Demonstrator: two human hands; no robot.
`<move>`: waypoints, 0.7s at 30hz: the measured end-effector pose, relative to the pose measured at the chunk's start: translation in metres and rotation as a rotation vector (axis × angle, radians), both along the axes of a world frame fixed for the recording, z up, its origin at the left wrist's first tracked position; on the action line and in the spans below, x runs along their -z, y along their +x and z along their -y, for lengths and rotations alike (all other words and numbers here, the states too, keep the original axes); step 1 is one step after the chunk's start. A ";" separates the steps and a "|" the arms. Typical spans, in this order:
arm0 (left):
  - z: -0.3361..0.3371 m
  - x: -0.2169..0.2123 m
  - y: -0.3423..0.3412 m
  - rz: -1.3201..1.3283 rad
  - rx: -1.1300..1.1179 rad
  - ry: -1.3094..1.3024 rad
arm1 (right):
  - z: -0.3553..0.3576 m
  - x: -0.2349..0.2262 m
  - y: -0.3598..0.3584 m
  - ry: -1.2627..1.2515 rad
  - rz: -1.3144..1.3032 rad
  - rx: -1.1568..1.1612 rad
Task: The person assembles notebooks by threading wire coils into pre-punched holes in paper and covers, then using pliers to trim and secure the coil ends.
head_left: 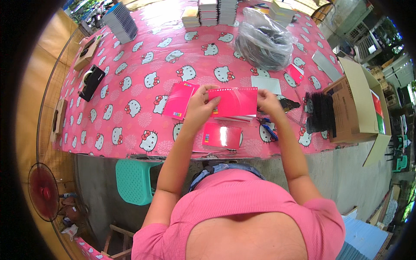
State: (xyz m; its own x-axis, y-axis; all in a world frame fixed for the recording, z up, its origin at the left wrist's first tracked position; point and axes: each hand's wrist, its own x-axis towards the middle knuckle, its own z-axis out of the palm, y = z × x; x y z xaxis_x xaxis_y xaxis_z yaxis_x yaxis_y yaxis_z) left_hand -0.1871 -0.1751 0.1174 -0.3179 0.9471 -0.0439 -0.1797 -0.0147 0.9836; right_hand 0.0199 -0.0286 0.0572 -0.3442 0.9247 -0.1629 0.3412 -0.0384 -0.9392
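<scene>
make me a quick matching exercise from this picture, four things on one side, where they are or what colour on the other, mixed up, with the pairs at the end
Things
1. punched pink cover
2. tape dispenser
3. plastic stool
4. cardboard box

Places, colours and states
A. open, at the right end of the table
B. between the left hand and the right hand
C. black, toward the table's left side
D. turquoise, on the floor

Pairs: 1-B, 2-C, 3-D, 4-A
</scene>
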 end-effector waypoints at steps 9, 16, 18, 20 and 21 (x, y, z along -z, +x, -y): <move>-0.033 0.037 0.004 -0.644 -0.232 0.150 | 0.018 -0.030 0.009 -0.025 -0.602 -0.108; -0.023 0.030 0.017 -0.422 -0.197 0.363 | 0.045 -0.022 -0.008 -0.006 -0.844 -0.260; -0.019 0.032 0.018 -0.563 -0.235 0.417 | 0.053 -0.013 -0.018 0.040 -0.817 -0.240; -0.015 0.035 0.014 -0.911 -0.148 0.338 | 0.059 -0.008 -0.026 0.086 -0.789 -0.220; -0.015 0.030 0.019 -0.910 -0.140 0.342 | 0.059 -0.007 -0.029 0.169 -0.650 -0.203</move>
